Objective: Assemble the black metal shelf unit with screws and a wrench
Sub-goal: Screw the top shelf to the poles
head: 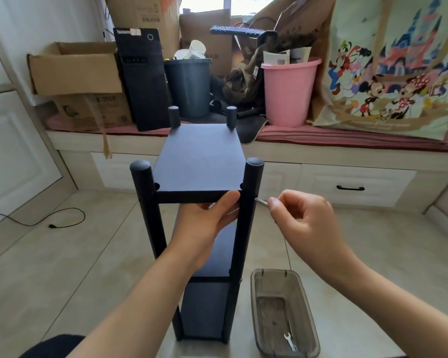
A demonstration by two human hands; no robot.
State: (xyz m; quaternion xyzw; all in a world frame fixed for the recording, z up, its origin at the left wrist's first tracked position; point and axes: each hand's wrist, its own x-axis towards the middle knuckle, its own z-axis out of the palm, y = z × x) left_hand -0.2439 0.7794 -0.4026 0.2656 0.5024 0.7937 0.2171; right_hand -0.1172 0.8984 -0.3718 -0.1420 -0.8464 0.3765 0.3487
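Shelf unit (199,202) in black metal stands upright on the tiled floor (75,267), right between my two hands. My left hand (207,223) cups the front edge of the top shelf panel (199,156) from below, thumb up against the edge, fingers tucked beneath, just beside the near right post (246,215). My right hand (303,215) sits on the outer side of that same post, fingers curled, pinching a thin silvery tool (261,201) whose tip meets the post at shelf height; I cannot tell whether it is a key or a screw.

Below my right forearm, a clear plastic tray (311,332) lies on the floor just beside the unit's foot, with a small wrench (290,342) in its near end.

Beyond both hands runs a low bench with a pink cushion (347,135). Past my left hand sit cardboard boxes (75,73), a black computer tower (142,78) and a dark bin (189,86); past my right, a pink bucket (287,91) and a cartoon-printed bag (398,68). A black cable (49,220) trails across the floor well off to my left.
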